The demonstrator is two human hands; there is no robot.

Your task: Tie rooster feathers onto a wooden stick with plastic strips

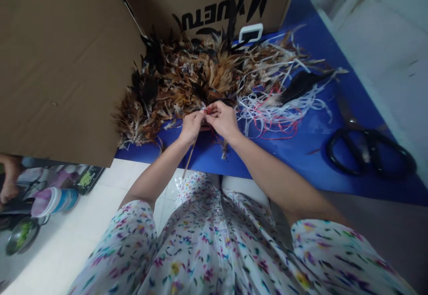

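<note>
My left hand (192, 126) is closed at the front of a heap of brown and black feathers (187, 72). A thin tan stick (189, 159) runs from its fingers down past the table edge. Pressed close beside it, my right hand (223, 119) pinches a bit of red string (207, 111) against the top of the stick. A fan of golden-brown feathers (222, 74) stands just beyond my fingertips; whether it is joined to the stick is hidden. To the right lies a tangle of white ribbon (257, 110), mixed with red strands (282, 129).
Black-handled scissors (371, 150) lie on the blue table (310, 165) at right. Cardboard boxes (63, 63) stand left and behind, near a white plastic frame (250, 33). On the floor at left are a bucket (63, 200), a pan (22, 237) and another person's hand (9, 190).
</note>
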